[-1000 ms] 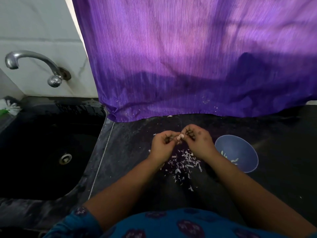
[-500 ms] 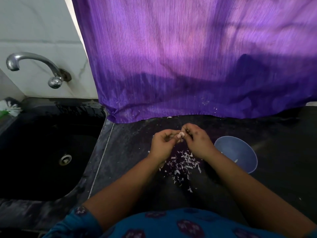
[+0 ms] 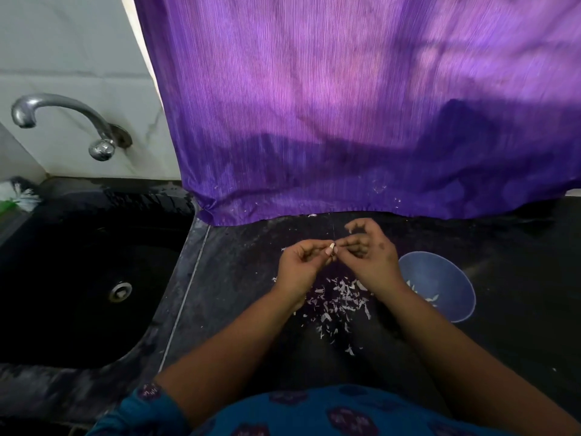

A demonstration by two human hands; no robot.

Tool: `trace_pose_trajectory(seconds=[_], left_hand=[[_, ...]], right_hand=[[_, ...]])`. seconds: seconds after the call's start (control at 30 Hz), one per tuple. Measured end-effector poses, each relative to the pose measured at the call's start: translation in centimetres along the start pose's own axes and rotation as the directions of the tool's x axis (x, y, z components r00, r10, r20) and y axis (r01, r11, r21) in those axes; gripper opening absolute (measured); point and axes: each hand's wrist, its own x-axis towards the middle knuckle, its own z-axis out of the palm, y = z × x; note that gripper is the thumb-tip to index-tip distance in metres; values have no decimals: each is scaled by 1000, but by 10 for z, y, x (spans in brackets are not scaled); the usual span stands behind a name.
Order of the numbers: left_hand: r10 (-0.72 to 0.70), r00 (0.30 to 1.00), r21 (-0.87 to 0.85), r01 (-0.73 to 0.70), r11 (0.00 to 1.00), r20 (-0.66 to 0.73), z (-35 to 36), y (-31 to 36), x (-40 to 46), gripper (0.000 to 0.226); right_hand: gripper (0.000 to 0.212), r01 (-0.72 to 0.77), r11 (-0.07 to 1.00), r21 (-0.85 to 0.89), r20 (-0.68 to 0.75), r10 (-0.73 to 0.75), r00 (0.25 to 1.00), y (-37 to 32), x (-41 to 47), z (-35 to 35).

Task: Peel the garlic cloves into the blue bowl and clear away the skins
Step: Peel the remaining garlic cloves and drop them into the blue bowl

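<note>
Over the dark counter my left hand (image 3: 301, 265) pinches a small pale garlic clove (image 3: 331, 248) at its fingertips. My right hand (image 3: 369, 256) meets it from the right, thumb and forefinger pinching at the clove's skin, the other fingers curled above. Below both hands lies a scatter of white garlic skins (image 3: 341, 297). The blue bowl (image 3: 440, 286) stands just right of my right wrist, with a few pale pieces inside, partly hidden by the forearm.
A black sink (image 3: 94, 278) with a drain fills the left, a metal tap (image 3: 63, 121) above it. A purple curtain (image 3: 361, 121) hangs down to the counter's back edge. Dark counter (image 3: 518, 262) stretches right of the bowl.
My right hand's upper fingers have lifted and spread a little above the clove. Both hands stay together over the skins.
</note>
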Motion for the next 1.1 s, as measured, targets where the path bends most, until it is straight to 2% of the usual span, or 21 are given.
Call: trace_pose_trajectory(seconds=[0.1, 0.2, 0.3, 0.47, 0.7, 0.93, 1.1], left_hand=[[-2, 1000, 0, 2, 1000, -14, -1, 2, 2, 14], [5, 1000, 35, -4, 999, -4, -4, 2, 3, 15], [11, 1000, 72, -12, 997, 7, -4, 0, 2, 14], [50, 998, 180, -54, 982, 29, -3, -1, 4, 14], [78, 996, 194, -86, 977, 49, 0, 2, 6, 12], [-100, 995, -40, 99, 994, -13, 8, -3, 3, 16], [-139, 990, -110, 137, 984, -11, 12, -3, 0, 15]], right_hand=[[25, 85, 992, -88, 27, -83, 996, -1, 1, 0], [15, 67, 994, -85, 76, -60, 995, -1, 3, 1], [14, 32, 995, -95, 97, -23, 995, 0, 6, 0], [9, 72, 984, -163, 151, -48, 987, 4, 10, -2], [11, 73, 968, -241, 211, -21, 977, -2, 12, -3], [4, 83, 930, -359, 201, -10, 980, 4, 6, 3], [6, 77, 922, -380, 207, 4, 978, 6, 3, 1]])
